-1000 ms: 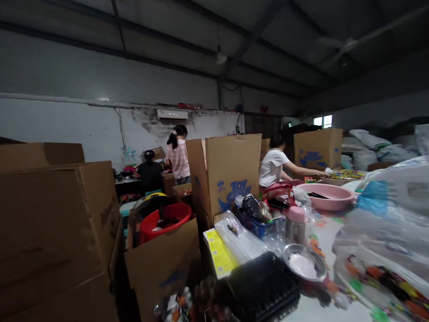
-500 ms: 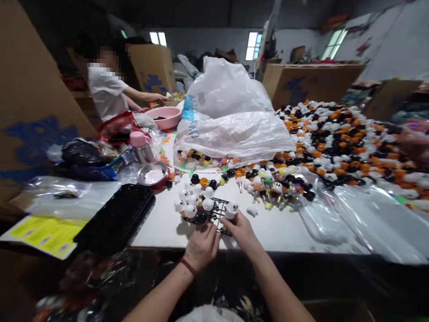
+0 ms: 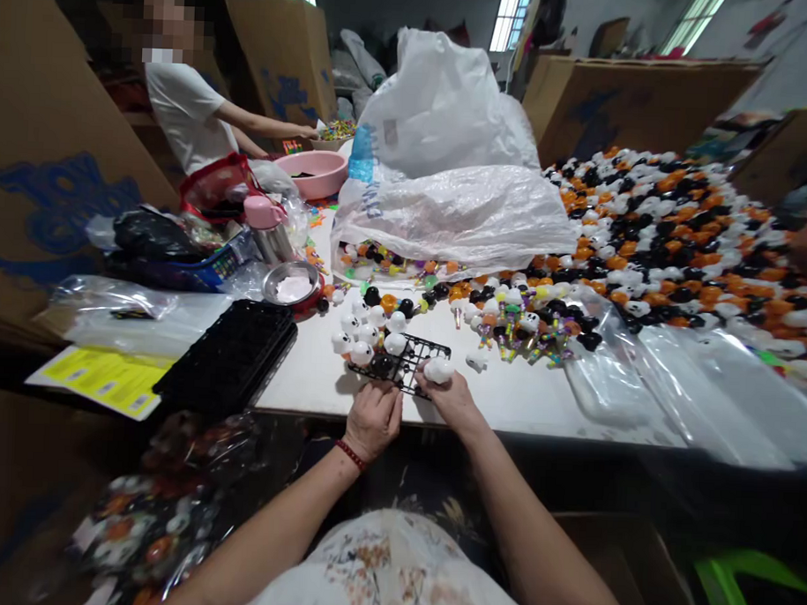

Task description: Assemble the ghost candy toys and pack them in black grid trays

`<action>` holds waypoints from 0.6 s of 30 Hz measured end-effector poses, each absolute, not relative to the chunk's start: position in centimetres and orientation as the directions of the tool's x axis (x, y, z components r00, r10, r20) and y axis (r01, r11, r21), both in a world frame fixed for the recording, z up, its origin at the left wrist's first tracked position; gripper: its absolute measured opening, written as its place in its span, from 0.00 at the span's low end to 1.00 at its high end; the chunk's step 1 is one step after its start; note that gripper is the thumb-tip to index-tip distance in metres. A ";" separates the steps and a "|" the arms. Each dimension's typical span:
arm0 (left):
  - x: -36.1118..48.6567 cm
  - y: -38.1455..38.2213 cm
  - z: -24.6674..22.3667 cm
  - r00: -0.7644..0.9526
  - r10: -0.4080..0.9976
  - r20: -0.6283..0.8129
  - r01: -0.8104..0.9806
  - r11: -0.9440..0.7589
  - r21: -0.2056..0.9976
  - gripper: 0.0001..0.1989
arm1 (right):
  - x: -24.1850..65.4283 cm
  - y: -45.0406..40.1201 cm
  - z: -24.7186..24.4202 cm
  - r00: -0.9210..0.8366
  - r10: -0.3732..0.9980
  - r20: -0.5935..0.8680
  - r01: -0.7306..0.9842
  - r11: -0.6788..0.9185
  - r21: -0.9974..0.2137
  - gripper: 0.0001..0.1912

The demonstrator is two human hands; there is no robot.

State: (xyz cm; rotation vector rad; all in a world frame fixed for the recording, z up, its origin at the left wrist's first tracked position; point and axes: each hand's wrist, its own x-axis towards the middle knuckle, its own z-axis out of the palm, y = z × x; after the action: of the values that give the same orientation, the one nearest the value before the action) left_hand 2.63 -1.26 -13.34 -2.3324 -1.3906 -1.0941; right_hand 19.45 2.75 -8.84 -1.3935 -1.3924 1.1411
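A black plastic grid tray (image 3: 420, 352) lies at the table's front edge, its left part filled with several white skull-like toy heads (image 3: 364, 332) and a black one (image 3: 383, 365). My left hand (image 3: 373, 420) is closed on the tray's near edge, thumb and fingers pressed together. In my right hand (image 3: 451, 401) is a white toy head (image 3: 439, 369), tipped over the tray's right end; whether it touches the grid I cannot tell. A loose white toy head (image 3: 476, 360) lies on the table to the right.
Small colourful toys (image 3: 518, 324) and a large heap of orange, black and white heads (image 3: 671, 232) spread right. Black trays (image 3: 226, 354) are stacked left, near a metal bowl (image 3: 290, 284) and flask (image 3: 267, 227). Behind are a big plastic bag (image 3: 450, 119) and a co-worker (image 3: 185, 110).
The view has tilted downward, so the table sits higher in the picture. The white head in my right hand has turned from upright, face showing, to lying over.
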 end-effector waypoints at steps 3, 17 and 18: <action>2.2 -1.8 -13.6 0.314 0.667 0.676 0.834 -0.534 0.140 0.07 | 18.7 2.8 -9.3 -0.086 0.993 -0.077 0.229 -0.055 -0.972 0.20; 2.1 -1.8 -14.1 0.352 0.689 0.634 0.847 -0.523 0.098 0.16 | 17.9 4.2 -9.0 -0.299 0.946 0.125 0.483 0.263 -0.835 0.07; 2.1 -1.8 -14.0 0.354 0.687 0.635 0.846 -0.524 0.095 0.16 | 18.0 4.4 -8.9 -0.318 0.939 0.130 0.495 0.281 -0.822 0.07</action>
State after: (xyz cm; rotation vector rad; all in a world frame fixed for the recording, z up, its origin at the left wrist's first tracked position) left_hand 2.12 -1.76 -14.04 -2.3686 -1.3730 -0.9254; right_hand 18.01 4.37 -8.86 -1.2845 -1.9287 0.9123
